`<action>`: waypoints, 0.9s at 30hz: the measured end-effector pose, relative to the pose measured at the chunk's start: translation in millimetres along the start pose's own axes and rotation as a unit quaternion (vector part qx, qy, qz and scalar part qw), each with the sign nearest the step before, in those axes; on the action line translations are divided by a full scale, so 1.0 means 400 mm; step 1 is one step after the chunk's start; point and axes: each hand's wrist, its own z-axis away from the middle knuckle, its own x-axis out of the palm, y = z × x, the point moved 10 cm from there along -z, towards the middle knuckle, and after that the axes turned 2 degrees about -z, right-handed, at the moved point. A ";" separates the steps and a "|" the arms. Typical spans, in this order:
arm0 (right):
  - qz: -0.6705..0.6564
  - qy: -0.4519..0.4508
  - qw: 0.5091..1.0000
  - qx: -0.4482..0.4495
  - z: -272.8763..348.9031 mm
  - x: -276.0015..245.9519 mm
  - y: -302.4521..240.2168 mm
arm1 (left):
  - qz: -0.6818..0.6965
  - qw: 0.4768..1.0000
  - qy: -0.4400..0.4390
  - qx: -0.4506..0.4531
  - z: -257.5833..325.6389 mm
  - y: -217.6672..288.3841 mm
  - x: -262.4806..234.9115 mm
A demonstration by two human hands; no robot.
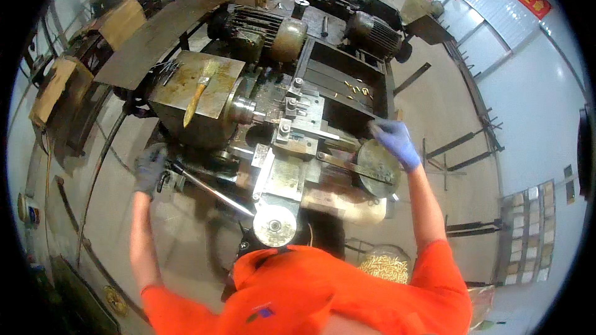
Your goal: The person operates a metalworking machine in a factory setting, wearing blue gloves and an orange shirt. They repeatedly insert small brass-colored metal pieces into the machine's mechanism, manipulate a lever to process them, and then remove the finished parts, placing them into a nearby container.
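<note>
My left hand point(149, 169), in a grey glove, looks curled beside the black end of a metal lever point(214, 192); what it holds cannot be made out. That lever slopes down to a round metal disc point(275, 226) near my body. At the right, my right hand point(396, 142) wears a blue-violet glove. Its fingers are pressed together above a round plate point(379, 169), close to the end of a machine slide point(326, 135); anything in them is too small or blurred. A lathe-like machine with a chuck point(243, 110) and bolted tool holder point(285, 129) stands between both hands.
A brush point(200, 94) lies on the headstock cover point(177, 84). Small brass-coloured parts point(359, 89) lie in a dark tray point(344, 68) behind the slide. A container of similar parts point(385, 267) stands at lower right. Motors point(267, 28) sit at the back; metal bars point(462, 149) project at right.
</note>
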 end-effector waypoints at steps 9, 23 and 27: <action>-0.056 -0.282 0.958 0.006 -0.431 0.422 -0.135 | -0.267 0.940 0.142 -0.156 0.153 -0.078 -0.608; -0.185 -0.180 0.961 -0.099 -0.516 0.499 -0.201 | -0.271 0.901 0.177 -0.289 0.267 -0.331 -0.636; -0.044 -0.278 0.959 -0.017 -0.525 0.497 -0.094 | -0.335 0.881 0.205 -0.264 0.264 -0.352 -0.642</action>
